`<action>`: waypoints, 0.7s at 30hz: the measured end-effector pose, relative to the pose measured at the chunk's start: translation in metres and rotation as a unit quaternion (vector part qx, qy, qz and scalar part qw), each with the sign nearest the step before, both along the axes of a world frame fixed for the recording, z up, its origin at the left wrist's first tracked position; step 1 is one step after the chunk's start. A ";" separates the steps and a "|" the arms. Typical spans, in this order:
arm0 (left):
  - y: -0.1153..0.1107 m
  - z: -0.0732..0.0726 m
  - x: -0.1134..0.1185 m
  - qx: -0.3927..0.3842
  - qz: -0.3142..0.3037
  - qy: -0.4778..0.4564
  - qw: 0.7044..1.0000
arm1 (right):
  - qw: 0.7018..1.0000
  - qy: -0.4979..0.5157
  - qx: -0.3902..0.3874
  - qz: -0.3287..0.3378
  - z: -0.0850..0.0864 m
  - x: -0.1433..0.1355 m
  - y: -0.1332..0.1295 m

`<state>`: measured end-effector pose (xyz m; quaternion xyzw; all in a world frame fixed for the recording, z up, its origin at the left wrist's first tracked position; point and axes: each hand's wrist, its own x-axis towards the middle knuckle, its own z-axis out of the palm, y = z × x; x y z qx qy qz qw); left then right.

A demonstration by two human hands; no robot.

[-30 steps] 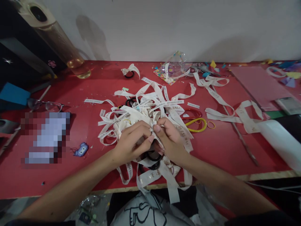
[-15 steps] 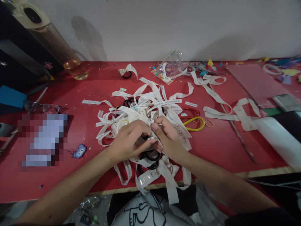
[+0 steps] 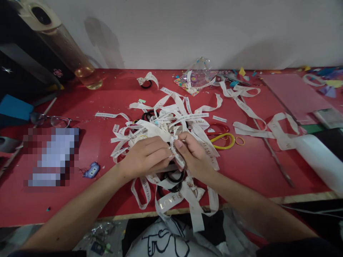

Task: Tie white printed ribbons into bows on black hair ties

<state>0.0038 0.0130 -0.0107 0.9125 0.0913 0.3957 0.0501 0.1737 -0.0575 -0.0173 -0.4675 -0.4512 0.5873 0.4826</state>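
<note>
The printed ribbon strip (image 3: 177,159) was up over the pile, not far from the near edge of the red table (image 3: 246,175). Right hand (image 3: 197,157) had it pinched between thumb and forefinger. Left hand (image 3: 144,155) had its fingers bunched at the strip's other side, but I couldn't tell if they gripped it. One loose ribbon (image 3: 197,216) hung past the near edge. As for room, there was red tabletop between the left forearm and the little charm (image 3: 91,170), and more between the yellow loop (image 3: 223,147) and the stick (image 3: 276,160). The wall (image 3: 187,32) closed off the back. The hands hid the pile's middle, black hair ties (image 3: 174,187) were half buried, and the frame cut off the white box (image 3: 321,160).
</note>
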 end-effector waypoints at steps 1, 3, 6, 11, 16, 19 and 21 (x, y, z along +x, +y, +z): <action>0.001 0.000 0.000 0.008 0.005 0.003 1.000 | 0.999 -0.040 0.017 -0.009 0.000 0.002 0.000; 0.003 0.001 -0.001 0.032 0.011 0.016 0.999 | 0.992 -0.111 0.052 -0.022 0.001 0.005 0.001; 0.006 0.002 -0.004 0.066 0.016 0.045 0.997 | 0.981 -0.176 0.081 -0.024 0.003 0.007 0.002; 0.009 0.005 -0.008 0.109 0.013 0.057 0.992 | 0.992 -0.117 0.041 0.021 0.005 0.009 0.005; 0.009 0.008 -0.009 0.122 0.004 0.057 0.991 | 0.998 -0.026 0.035 0.036 0.005 0.009 0.007; 0.008 0.008 -0.009 0.122 -0.001 0.060 0.991 | 1.000 -0.004 -0.006 0.018 0.007 0.008 0.005; 0.008 0.008 -0.008 0.120 -0.001 0.060 0.991 | 0.999 0.009 -0.037 0.013 0.007 0.007 0.003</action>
